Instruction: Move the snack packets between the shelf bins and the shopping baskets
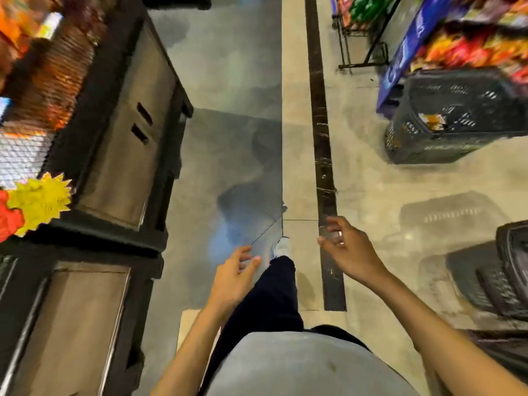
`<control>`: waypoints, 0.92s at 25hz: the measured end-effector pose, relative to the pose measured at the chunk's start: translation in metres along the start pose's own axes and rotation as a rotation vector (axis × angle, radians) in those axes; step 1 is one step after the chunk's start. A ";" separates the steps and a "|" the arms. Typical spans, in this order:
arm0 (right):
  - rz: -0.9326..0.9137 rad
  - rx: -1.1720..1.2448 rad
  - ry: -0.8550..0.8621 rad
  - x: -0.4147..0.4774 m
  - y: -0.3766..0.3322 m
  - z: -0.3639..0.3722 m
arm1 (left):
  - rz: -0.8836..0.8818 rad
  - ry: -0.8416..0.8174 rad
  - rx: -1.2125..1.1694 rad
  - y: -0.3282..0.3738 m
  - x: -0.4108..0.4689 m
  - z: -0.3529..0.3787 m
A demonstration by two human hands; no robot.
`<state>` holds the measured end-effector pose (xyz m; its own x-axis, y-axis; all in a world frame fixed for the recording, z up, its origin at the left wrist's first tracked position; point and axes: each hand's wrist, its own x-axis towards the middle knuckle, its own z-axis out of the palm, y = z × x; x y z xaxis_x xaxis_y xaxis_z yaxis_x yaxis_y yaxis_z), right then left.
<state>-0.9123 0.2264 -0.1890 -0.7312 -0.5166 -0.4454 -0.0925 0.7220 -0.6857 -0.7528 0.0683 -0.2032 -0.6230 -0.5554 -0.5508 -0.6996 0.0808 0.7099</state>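
Hanging loose over floor: left hand (235,277), right hand (347,252) (both empty); basket (457,115) apart.

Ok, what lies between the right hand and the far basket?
In the head view, only bare floor lies between the right hand and the far basket; nothing stands there.
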 end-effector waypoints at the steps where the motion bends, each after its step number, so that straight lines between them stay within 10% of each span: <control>1: 0.020 0.021 0.030 0.023 -0.005 -0.013 | 0.019 -0.036 0.035 0.020 0.030 -0.001; 12: 0.387 0.284 0.347 0.159 0.014 -0.139 | 0.441 -0.465 0.446 0.300 0.285 0.070; 23: 0.483 0.373 0.477 0.348 0.065 -0.341 | 0.318 -0.591 0.425 0.469 0.432 0.195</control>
<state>-1.4032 0.2501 -0.1924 -0.8524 0.1310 -0.5063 0.4825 0.5702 -0.6648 -1.4182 0.0279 -0.1936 -0.8147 0.0689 -0.5757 -0.4559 0.5374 0.7095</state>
